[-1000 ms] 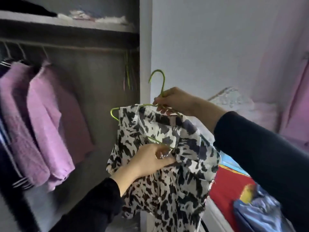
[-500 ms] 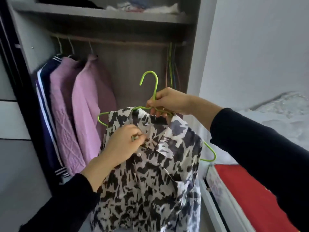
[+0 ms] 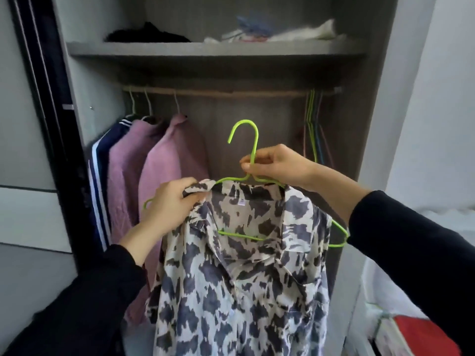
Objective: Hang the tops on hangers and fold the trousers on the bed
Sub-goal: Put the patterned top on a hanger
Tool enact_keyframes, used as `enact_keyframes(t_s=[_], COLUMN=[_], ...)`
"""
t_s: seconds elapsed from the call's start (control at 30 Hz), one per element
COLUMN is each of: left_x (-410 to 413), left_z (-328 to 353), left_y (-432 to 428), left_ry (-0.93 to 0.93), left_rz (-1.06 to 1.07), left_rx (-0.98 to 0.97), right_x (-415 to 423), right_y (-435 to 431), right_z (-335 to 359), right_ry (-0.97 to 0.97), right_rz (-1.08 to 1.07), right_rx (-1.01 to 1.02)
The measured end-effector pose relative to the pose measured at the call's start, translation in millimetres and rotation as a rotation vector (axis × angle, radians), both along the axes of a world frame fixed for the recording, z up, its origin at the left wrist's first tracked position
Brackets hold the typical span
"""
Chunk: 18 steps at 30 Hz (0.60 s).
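Observation:
A black-and-white patterned shirt (image 3: 239, 283) hangs on a lime green hanger (image 3: 248, 140) in front of the open wardrobe. My right hand (image 3: 275, 167) pinches the hanger's neck just below the hook. My left hand (image 3: 171, 205) grips the shirt's left collar and shoulder, bunched at the hanger's left arm. The hanger's right end (image 3: 340, 238) pokes out past the shirt's shoulder, and its left tip shows beside my left hand. The hook sits below the wooden rail (image 3: 231, 93), apart from it.
Two pink tops (image 3: 154, 181) and a navy striped jacket (image 3: 101, 176) hang at the rail's left. Several spare coloured hangers (image 3: 314, 129) hang at its right end. A shelf (image 3: 205, 50) above holds folded items. The bed with a red cloth (image 3: 421, 335) lies at bottom right.
My view has swung left onto the wardrobe. My left hand has climbed from the shirt's front to its left collar. The right hand keeps its hold on the hanger neck.

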<state>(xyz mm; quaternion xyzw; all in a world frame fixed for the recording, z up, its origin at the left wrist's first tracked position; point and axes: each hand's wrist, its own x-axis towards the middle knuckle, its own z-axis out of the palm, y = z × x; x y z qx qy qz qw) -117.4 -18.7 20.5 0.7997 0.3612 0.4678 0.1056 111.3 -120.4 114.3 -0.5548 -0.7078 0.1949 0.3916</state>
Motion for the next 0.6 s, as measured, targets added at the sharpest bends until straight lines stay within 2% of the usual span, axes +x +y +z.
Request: enact_keyframes(t_s=[0.1,0.27,0.43,0.53,0.6], left_x=[5.3,21.4,57.4,71.5,74.8], left_z=[4.5,15.2,30.6,55.7,77.2], left_y=[28.7,86.4,147.3,185.7,212.5], left_ry=[-0.086,-0.169,-0.004,0.044,0.105], left_rz=[0.007,-0.078,-0.177,-0.200,-0.112], left_rx=[-0.011,-0.064,-0.161,-0.087,0.032], right_x=[20.0,30.3,37.7,39.4,34.2], right_y=[16.4,49.4,94.2,131.1,159.0], right_z=[6.8,6.5,41.1,60.5,74.0], right_ry=[0.056,-0.149,-0.224,-0.362,-0.448], right_rz=[-0.053,-0.139,-0.361,-0.566,-0.694], right_rx=[0.033,0.006,-0.029,-0.001,0.023])
